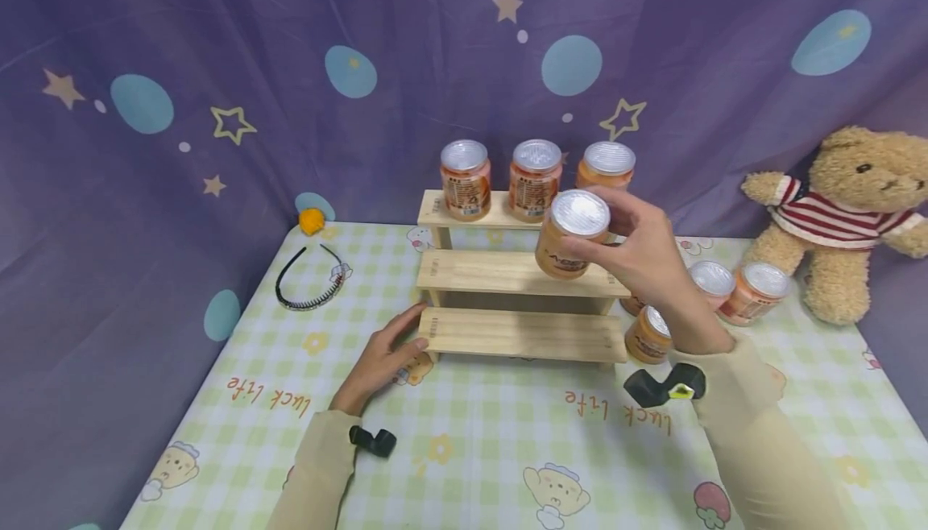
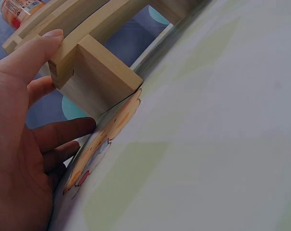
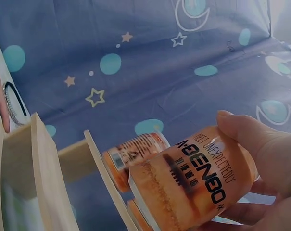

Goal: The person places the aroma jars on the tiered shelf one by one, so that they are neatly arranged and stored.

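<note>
My right hand (image 1: pixel 648 252) grips an orange can (image 1: pixel 558 248) with a silver lid, thumb and fingers on either side of it. The can is held in the air above the middle tier of a three-tier wooden shelf (image 1: pixel 522 333), slightly tilted. Black lettering on its label faces the right wrist view. My left hand (image 1: pixel 380 361) holds the left end of the lowest tier between thumb and index finger, its other fingers near the cloth. Along the top tier stand three similar cans: left (image 1: pixel 466 188), middle (image 1: pixel 535 188) and right (image 1: pixel 607 161), the last partly hidden.
Several more cans, including a front one (image 1: pixel 648 338) and a far-right one (image 1: pixel 756 296), stand right of the shelf, some partly hidden by my arm. A teddy bear (image 1: pixel 844 216) sits behind them. A black headband (image 1: pixel 308 305) and an orange pompom (image 1: pixel 311 221) lie at the left.
</note>
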The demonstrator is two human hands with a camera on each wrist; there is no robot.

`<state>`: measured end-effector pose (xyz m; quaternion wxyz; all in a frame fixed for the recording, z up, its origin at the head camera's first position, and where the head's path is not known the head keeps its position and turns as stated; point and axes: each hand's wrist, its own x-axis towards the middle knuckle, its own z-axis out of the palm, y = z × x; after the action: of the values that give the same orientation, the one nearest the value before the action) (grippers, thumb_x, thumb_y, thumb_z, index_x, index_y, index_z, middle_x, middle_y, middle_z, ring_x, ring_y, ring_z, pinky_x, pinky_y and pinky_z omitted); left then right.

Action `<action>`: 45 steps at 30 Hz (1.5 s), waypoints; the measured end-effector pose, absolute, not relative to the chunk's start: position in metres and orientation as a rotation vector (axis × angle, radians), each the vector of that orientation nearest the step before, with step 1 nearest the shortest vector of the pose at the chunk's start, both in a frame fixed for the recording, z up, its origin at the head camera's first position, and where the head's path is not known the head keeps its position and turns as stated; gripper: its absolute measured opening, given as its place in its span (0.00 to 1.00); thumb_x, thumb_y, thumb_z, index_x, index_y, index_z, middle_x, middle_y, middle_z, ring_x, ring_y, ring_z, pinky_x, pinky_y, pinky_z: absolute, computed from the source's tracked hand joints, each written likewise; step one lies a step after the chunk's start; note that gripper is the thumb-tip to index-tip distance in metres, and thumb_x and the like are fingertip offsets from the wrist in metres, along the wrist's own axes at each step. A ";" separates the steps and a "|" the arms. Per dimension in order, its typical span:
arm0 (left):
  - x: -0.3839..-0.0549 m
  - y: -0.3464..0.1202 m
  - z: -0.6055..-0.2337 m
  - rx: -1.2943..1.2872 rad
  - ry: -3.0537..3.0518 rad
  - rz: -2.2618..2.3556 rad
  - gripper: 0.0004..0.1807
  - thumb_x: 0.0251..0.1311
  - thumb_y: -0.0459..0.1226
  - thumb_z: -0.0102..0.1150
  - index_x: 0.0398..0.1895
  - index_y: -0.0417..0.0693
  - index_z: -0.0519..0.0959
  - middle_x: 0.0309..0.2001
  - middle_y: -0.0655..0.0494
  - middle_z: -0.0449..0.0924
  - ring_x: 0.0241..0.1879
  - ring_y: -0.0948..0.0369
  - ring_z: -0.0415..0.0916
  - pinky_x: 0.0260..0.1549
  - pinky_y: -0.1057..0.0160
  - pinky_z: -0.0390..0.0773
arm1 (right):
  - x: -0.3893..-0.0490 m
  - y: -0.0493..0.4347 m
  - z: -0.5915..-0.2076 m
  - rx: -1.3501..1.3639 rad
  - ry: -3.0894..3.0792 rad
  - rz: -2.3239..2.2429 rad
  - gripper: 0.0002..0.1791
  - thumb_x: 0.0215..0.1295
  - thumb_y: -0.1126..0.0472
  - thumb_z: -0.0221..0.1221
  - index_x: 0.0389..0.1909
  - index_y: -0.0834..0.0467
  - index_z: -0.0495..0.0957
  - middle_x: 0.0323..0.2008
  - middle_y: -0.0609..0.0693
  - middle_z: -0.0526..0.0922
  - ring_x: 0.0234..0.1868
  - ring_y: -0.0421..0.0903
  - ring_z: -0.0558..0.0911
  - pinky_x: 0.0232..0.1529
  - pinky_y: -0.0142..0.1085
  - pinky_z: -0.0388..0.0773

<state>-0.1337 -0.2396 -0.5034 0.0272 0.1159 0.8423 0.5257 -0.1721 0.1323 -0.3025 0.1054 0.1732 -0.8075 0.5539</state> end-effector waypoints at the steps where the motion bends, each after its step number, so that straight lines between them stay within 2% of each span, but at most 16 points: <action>1: -0.133 -0.240 -0.503 0.362 2.602 1.625 0.32 0.69 0.42 0.60 0.75 0.54 0.65 0.77 0.48 0.61 0.78 0.46 0.55 0.78 0.40 0.52 | -0.174 0.129 -0.303 0.513 -2.384 1.632 0.33 0.52 0.67 0.74 0.62 0.60 0.77 0.51 0.43 0.83 0.47 0.28 0.82 0.50 0.21 0.79; 5: -0.133 -0.240 -0.503 0.369 2.605 1.621 0.32 0.69 0.42 0.60 0.76 0.55 0.64 0.77 0.48 0.61 0.78 0.46 0.56 0.77 0.40 0.52 | -0.180 0.116 -0.304 0.533 -2.399 1.677 0.34 0.53 0.66 0.74 0.63 0.59 0.76 0.56 0.55 0.82 0.50 0.30 0.81 0.53 0.23 0.78; 13: -0.132 -0.240 -0.503 0.353 2.611 1.616 0.32 0.69 0.42 0.60 0.75 0.56 0.65 0.77 0.49 0.62 0.78 0.47 0.56 0.78 0.41 0.52 | -0.191 0.089 -0.310 0.582 -2.412 1.695 0.35 0.52 0.66 0.75 0.63 0.61 0.75 0.55 0.59 0.83 0.50 0.43 0.83 0.52 0.28 0.79; 19: -0.132 -0.241 -0.505 0.350 2.616 1.610 0.32 0.69 0.42 0.60 0.75 0.57 0.65 0.77 0.49 0.62 0.78 0.47 0.56 0.77 0.40 0.52 | -0.197 0.069 -0.317 0.622 -2.416 1.703 0.36 0.52 0.63 0.76 0.64 0.60 0.75 0.55 0.59 0.83 0.54 0.53 0.84 0.57 0.43 0.81; 23: -0.132 -0.241 -0.504 0.363 2.613 1.618 0.32 0.69 0.42 0.60 0.75 0.57 0.65 0.77 0.49 0.62 0.78 0.46 0.56 0.77 0.40 0.52 | -0.201 0.056 -0.324 0.627 -2.419 1.709 0.37 0.52 0.62 0.76 0.64 0.61 0.74 0.56 0.60 0.83 0.55 0.54 0.83 0.59 0.45 0.81; 39: -0.133 -0.240 -0.503 0.359 2.620 1.596 0.32 0.69 0.43 0.60 0.75 0.58 0.65 0.77 0.50 0.61 0.78 0.47 0.56 0.77 0.40 0.52 | -0.212 0.021 -0.355 0.674 -2.367 1.740 0.33 0.51 0.62 0.76 0.60 0.62 0.77 0.53 0.59 0.84 0.53 0.54 0.84 0.59 0.45 0.82; 45: -0.133 -0.241 -0.503 0.353 2.616 1.600 0.33 0.69 0.43 0.60 0.76 0.57 0.64 0.77 0.50 0.61 0.78 0.46 0.56 0.77 0.40 0.52 | -0.209 0.016 -0.360 0.666 -2.382 1.709 0.34 0.51 0.60 0.76 0.61 0.61 0.77 0.56 0.58 0.83 0.56 0.53 0.83 0.59 0.45 0.82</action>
<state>-0.1332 -0.2405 -0.5030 0.0278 0.1142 0.8472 0.5181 -0.2094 0.0159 -0.3604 0.0675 0.2210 -0.7904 0.5673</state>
